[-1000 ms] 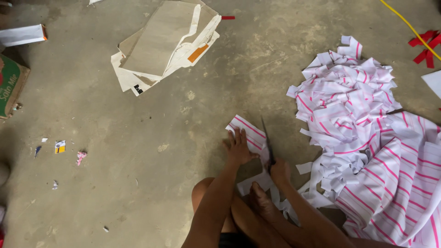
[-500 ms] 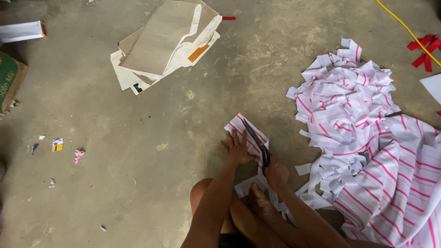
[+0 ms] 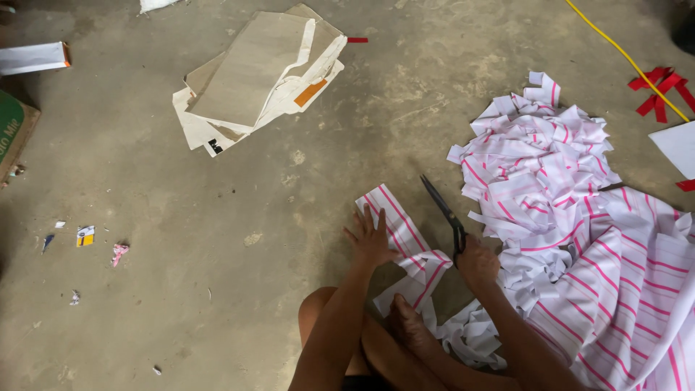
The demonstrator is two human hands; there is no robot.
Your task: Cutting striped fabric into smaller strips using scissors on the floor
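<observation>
Lying on the concrete floor [image 3: 217,239], the striped paper strip [image 3: 394,224] is pinned flat under the spread left hand [image 3: 371,242], while dark scissors [image 3: 443,211], gripped by the closed right hand [image 3: 476,262], are pointed up-left just beside its long right edge.

scissors [image 3: 443,214] handles hidden inside right hand [image 3: 478,263] | striped cloth [image 3: 637,289] cut by right edge | green box [image 3: 14,130] cut by left edge
</observation>
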